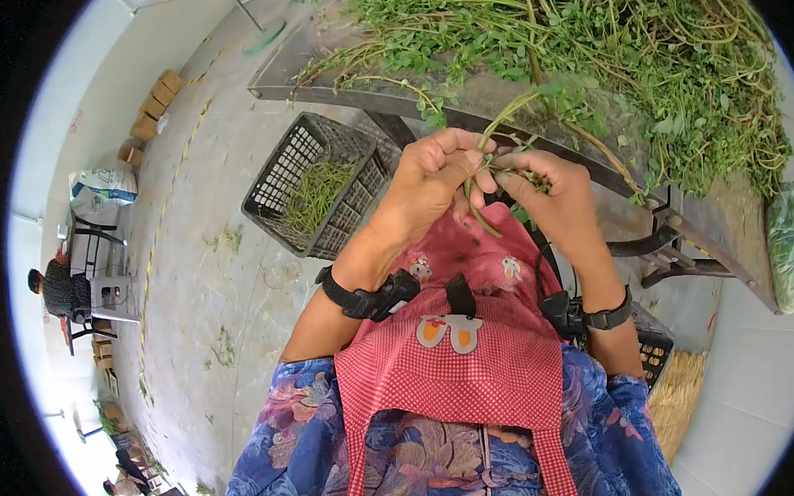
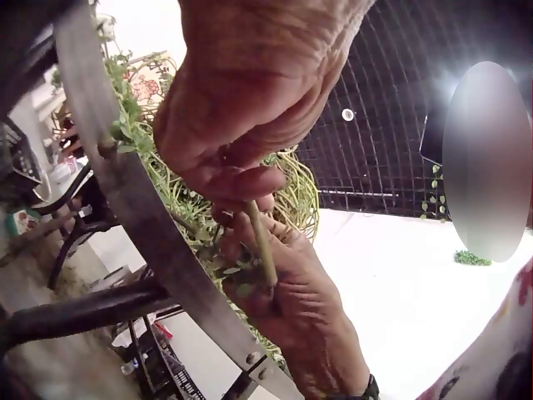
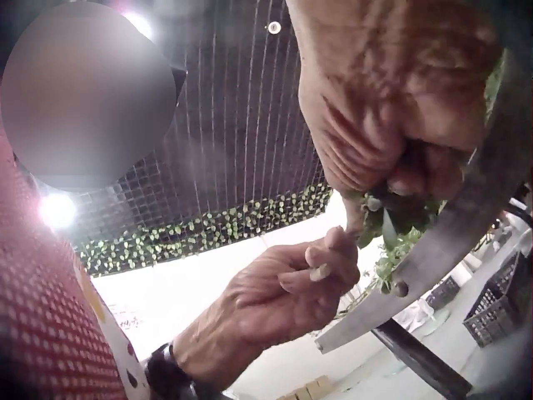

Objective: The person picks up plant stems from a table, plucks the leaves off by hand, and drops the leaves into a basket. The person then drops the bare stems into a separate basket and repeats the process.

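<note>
In front of the apron, the left hand [image 1: 422, 183] pinches a green plant stem [image 1: 508, 112] between thumb and fingers. The stem's upper end points toward the table, and its lower end sticks out below the fingers. Close beside it, the right hand [image 1: 556, 201] pinches at the same stem, fingertips almost meeting the left ones. Small leaves [image 3: 396, 221] show under the curled right fingers in the right wrist view. In the left wrist view, the thick stem [image 2: 262, 246] passes from the left fingertips across the right hand [image 2: 312, 312].
A large heap of leafy stems [image 1: 636, 51] covers much of the table [image 1: 488, 98], which has a metal edge. Below it on the floor, a black crate [image 1: 274, 178] holds bare stems. A plastic bag of greens [image 1: 788, 244] lies at the table's right end. Two people sit far left.
</note>
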{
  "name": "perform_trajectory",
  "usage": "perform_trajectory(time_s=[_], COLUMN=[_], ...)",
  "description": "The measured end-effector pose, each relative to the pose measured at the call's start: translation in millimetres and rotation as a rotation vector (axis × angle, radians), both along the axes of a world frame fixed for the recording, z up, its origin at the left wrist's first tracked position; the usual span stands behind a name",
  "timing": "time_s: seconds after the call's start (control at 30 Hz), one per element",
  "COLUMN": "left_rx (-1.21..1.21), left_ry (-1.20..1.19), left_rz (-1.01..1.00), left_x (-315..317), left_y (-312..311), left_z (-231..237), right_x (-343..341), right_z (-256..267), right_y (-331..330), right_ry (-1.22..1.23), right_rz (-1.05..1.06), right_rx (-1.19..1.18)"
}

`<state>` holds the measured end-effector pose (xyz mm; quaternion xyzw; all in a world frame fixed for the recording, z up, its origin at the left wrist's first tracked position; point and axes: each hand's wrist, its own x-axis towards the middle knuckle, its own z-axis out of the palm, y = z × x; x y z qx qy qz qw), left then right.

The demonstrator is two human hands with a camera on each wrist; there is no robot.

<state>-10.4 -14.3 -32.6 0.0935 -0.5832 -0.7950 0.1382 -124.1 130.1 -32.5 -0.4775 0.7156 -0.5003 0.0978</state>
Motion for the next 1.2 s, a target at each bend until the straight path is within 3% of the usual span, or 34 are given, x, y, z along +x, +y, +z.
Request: perform_trajectory(time_s=[0.03, 0.17, 0.23, 0.37, 0.47, 0.53, 0.63, 0.8, 0.87, 0.9, 0.97, 1.1, 1.17, 1.2], left_rx=[0.002, 0.033, 0.034, -0.017, -0.119, -0.212, -0.103, 0.04, 0.005, -0.031, -0.053, -0.069, -0.051, -0.035], left_ry=[-0.003, 0.019, 0.028, -0.005, -0.047, -0.044, -0.061, -0.08, -0.091, -0.102, -0.095, -0.085, -0.077, -0.067], left_rz=[0.0, -0.016, -0.014, -0.023, 0.056, 0.114, 0.123, 0.06, 0.049, 0.038, 0.038, 0.058, 0.06, 0.063], left_x=[1, 0, 0, 1, 2, -1, 2, 2, 3, 3, 4, 3, 4, 3], left_y=[1, 4, 6, 15, 17, 12, -1, 1, 2, 2, 6, 13, 16, 16], left_z=[-1, -3, -6, -9, -12, -14, -14, -13, -14, -14, -11, -10, -9, -8], right_x=[-1, -1, 8, 2, 1, -4, -9, -8, -6, -5, -6, 1, 0, -2], right_z=[-3, -4, 2, -21, -21, -14, -7, -6, -9, -7, 1, 12, 12, 10], right_y=[0, -3, -3, -6, -2, 9, 22, 23, 15, 14, 12, 13, 14, 15], right_ry=[-0.167, -0.234, -0.523, -0.491, -0.303, -1.044, -1.207, -1.137, -0.612, -0.613, -0.202, -0.197, -0.909, -0.906], right_rz=[0.05, 0.083, 0.093, 0.085, 0.038, -0.04, 0.129, 0.119, -0.177, -0.178, -0.211, -0.196, -0.094, -0.096], right_rx=[-0.064, -0.104, -0.071, -0.015, -0.12, -0.351, -0.497, -0.41, -0.278, -0.279, -0.236, -0.237, -0.333, -0.334])
